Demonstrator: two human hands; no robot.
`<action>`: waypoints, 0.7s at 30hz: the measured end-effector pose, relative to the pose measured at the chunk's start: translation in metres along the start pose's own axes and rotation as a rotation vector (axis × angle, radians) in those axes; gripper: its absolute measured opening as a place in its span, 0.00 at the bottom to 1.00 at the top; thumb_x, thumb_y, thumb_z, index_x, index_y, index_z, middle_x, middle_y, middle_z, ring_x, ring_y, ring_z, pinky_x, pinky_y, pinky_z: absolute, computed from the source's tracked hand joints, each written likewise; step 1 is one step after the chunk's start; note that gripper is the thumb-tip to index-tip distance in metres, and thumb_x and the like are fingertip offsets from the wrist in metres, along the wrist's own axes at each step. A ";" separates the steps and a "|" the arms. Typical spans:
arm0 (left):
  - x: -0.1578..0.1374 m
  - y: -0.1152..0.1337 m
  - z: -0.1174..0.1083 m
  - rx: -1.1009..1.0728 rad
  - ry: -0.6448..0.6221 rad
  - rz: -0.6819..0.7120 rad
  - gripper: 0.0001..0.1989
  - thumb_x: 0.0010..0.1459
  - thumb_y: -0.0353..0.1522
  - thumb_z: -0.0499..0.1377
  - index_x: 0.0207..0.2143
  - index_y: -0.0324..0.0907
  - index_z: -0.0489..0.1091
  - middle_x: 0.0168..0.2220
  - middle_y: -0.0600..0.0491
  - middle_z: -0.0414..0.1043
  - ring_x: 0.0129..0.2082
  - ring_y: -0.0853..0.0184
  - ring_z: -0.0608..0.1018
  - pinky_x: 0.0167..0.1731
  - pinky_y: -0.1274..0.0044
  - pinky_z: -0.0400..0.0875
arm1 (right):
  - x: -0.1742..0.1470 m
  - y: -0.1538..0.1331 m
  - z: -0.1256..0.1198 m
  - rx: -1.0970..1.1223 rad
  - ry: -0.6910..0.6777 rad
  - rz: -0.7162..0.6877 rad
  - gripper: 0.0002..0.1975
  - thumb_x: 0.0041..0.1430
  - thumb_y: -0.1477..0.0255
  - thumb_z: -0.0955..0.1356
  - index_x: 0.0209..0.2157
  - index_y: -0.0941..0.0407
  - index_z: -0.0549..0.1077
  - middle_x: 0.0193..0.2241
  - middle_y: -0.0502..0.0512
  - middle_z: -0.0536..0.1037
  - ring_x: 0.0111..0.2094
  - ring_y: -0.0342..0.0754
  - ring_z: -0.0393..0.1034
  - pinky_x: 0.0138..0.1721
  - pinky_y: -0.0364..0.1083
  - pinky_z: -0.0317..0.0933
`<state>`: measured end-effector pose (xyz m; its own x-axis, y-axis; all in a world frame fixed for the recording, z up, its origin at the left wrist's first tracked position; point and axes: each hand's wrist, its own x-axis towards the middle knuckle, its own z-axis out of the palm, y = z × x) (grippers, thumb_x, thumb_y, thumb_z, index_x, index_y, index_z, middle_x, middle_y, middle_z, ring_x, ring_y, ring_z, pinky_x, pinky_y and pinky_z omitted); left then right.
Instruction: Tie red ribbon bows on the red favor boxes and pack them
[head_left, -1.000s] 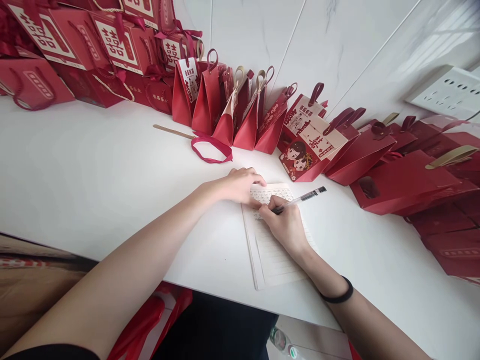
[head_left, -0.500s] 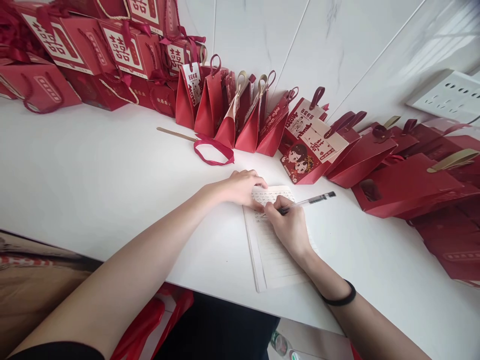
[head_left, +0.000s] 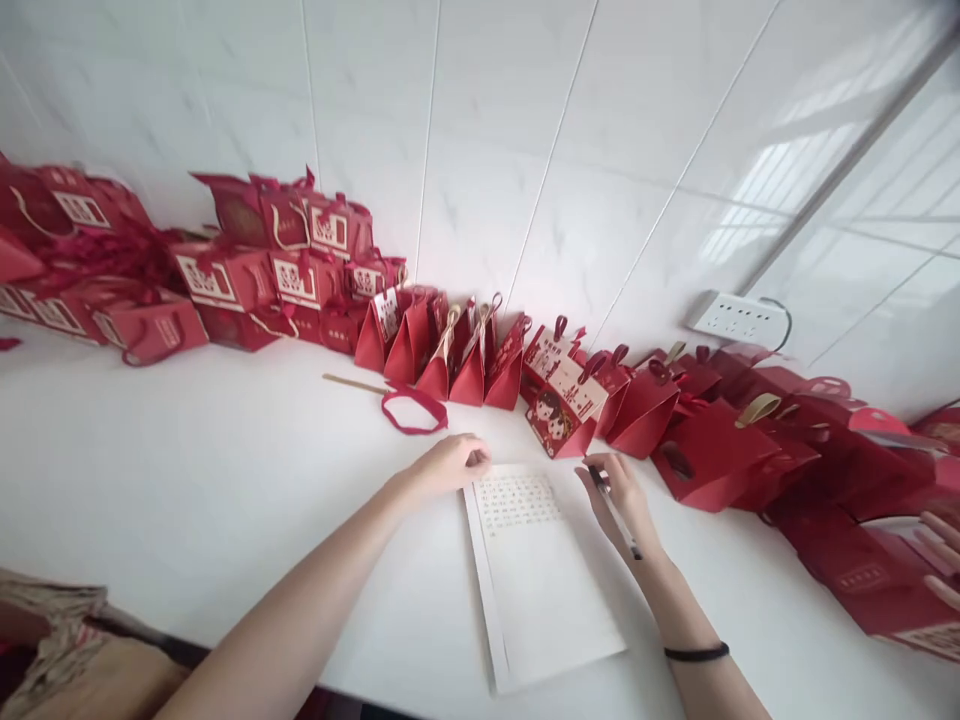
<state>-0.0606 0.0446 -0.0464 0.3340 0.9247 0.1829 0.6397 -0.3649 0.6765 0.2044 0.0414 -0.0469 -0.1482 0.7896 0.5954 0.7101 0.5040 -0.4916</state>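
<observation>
A notebook [head_left: 555,600] lies open on the white table, rows of small handwriting across the upper part of its page. My left hand [head_left: 454,463] rests at its top left corner with the fingers loosely curled; I see nothing in them. Just off the page's right side, my right hand [head_left: 626,505] is closed around a pen [head_left: 619,520]. This pen is clear with a black end and points down along the wrist, away from the paper. A black band [head_left: 696,653] circles my right wrist.
Red gift boxes [head_left: 469,370] line the wall, stacked higher at the left [head_left: 232,275]. A magenta ribbon loop [head_left: 414,412] and a tan strip [head_left: 352,382] lie before them. A power strip [head_left: 739,318] is at the back right. Another person's hand [head_left: 943,560] shows at the right edge.
My right hand has lifted off the page and moved right, with the pen turned in its fingers. My left hand has drawn back to the notebook's corner. The view has tilted up.
</observation>
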 end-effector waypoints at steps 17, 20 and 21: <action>-0.006 -0.046 -0.023 0.133 0.948 -0.516 0.14 0.48 0.26 0.55 0.40 0.39 0.66 0.48 0.40 0.64 0.52 0.50 0.67 0.48 0.57 0.62 | -0.006 0.055 0.017 0.008 -0.104 0.218 0.26 0.51 0.67 0.54 0.51 0.55 0.64 0.45 0.60 0.72 0.45 0.52 0.69 0.45 0.51 0.64; -0.002 -0.048 -0.026 0.135 0.949 -0.608 0.14 0.51 0.28 0.56 0.42 0.40 0.65 0.53 0.40 0.61 0.56 0.52 0.63 0.52 0.60 0.60 | -0.005 0.053 0.021 0.018 -0.047 0.329 0.25 0.48 0.63 0.55 0.46 0.57 0.66 0.43 0.62 0.73 0.42 0.53 0.71 0.45 0.52 0.64; -0.001 -0.050 -0.030 0.137 0.966 -0.646 0.15 0.52 0.30 0.55 0.44 0.40 0.64 0.56 0.40 0.58 0.58 0.53 0.61 0.52 0.61 0.59 | -0.004 0.052 0.022 0.025 -0.043 0.352 0.24 0.47 0.62 0.56 0.44 0.57 0.66 0.42 0.62 0.74 0.41 0.54 0.71 0.45 0.53 0.64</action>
<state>-0.1139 0.0650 -0.0586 -0.7081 0.6191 0.3395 0.5872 0.2493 0.7701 0.2268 0.0716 -0.0886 0.0739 0.9302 0.3595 0.7057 0.2059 -0.6780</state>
